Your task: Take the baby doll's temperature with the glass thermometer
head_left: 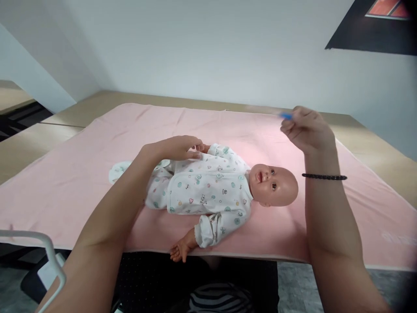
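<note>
A baby doll (208, 191) in a white printed top and trousers lies on its back, its bald head (276, 184) to the right. My left hand (182, 147) rests over the doll's far side by the waist, thumb apart from the fingers. Its fingertips are close to the doll's far hand (206, 148); whether they touch it I cannot tell. Raised above the cloth beyond the doll's head, my right hand (304, 126) is closed on a small blue object (286, 116), smeared by motion. The doll's near arm (215, 228) stretches toward the table's front edge.
A pink cloth (81, 174) covers most of the wooden table (368, 134), which stands against a white wall. At the lower left is a curved white metal bar (48, 248). A dark-framed panel (374, 30) hangs at the upper right.
</note>
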A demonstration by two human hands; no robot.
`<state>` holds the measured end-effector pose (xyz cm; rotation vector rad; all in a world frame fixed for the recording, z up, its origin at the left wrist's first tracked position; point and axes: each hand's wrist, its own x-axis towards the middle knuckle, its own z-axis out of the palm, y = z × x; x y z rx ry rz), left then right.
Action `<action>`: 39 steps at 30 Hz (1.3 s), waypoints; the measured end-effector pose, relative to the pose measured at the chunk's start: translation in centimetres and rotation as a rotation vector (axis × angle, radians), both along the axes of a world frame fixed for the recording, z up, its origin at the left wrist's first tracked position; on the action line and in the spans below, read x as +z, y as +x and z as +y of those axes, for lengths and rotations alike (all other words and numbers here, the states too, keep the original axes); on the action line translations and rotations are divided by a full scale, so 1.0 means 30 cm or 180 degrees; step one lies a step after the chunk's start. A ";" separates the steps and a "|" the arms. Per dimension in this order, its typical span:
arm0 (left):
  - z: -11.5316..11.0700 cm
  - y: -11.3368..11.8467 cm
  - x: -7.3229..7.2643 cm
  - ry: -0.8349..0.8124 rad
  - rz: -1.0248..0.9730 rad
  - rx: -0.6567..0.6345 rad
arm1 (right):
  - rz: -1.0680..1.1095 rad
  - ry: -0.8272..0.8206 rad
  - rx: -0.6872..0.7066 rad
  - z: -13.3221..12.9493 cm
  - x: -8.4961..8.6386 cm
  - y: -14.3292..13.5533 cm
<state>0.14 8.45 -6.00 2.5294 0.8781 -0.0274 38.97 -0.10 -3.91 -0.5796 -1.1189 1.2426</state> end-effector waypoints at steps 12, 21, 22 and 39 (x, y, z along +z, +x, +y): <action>-0.297 0.269 -0.071 0.0742 -0.0904 -0.0764 | -0.1415 0.0288 -0.1027 -0.023 0.030 0.000; -0.294 0.295 -0.133 0.0768 -0.1052 -0.0794 | -0.2418 -0.0705 -0.1108 0.093 -0.149 0.096; -0.293 0.295 -0.133 0.0752 -0.1099 -0.0788 | -0.2533 -0.0824 -0.1039 0.104 -0.182 0.106; -0.329 0.283 -0.093 0.2134 -0.1458 -0.0732 | -0.4355 0.0172 0.0493 -0.056 0.052 -0.107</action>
